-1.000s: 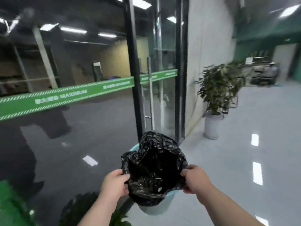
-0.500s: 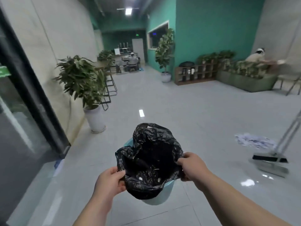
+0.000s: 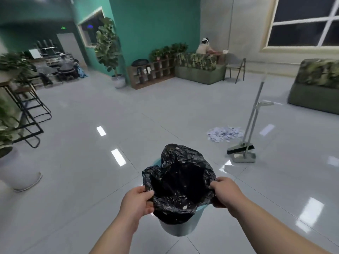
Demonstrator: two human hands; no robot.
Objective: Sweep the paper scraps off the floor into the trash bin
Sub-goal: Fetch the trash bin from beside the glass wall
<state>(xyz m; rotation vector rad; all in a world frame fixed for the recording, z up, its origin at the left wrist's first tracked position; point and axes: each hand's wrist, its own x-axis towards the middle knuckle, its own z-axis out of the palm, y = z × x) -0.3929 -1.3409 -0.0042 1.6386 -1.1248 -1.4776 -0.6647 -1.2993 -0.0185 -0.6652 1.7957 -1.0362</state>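
Note:
I carry a pale trash bin point(image 3: 178, 227) lined with a crumpled black bag point(image 3: 180, 182) in front of me, above the floor. My left hand point(image 3: 136, 203) grips the bag-covered rim on the left and my right hand point(image 3: 226, 192) grips it on the right. A few white bits lie inside the bag. A heap of white paper scraps point(image 3: 224, 133) lies on the grey tiles ahead to the right. Just right of the heap a broom point(image 3: 241, 148) and a dustpan point(image 3: 244, 157) stand upright together, their long handles leaning up to the right.
Glossy grey tiled floor point(image 3: 156, 114) stretches ahead. Black bar stools point(image 3: 31, 110) and a white plant pot point(image 3: 19, 174) are on the left. A wooden shelf point(image 3: 151, 73), potted plants, green sofas point(image 3: 315, 87), a chair and seated people line the far walls.
My view has swung right from the glass door into the room. The scrap heap, broom and dustpan have come closer to the middle. Both hands still hold the bin.

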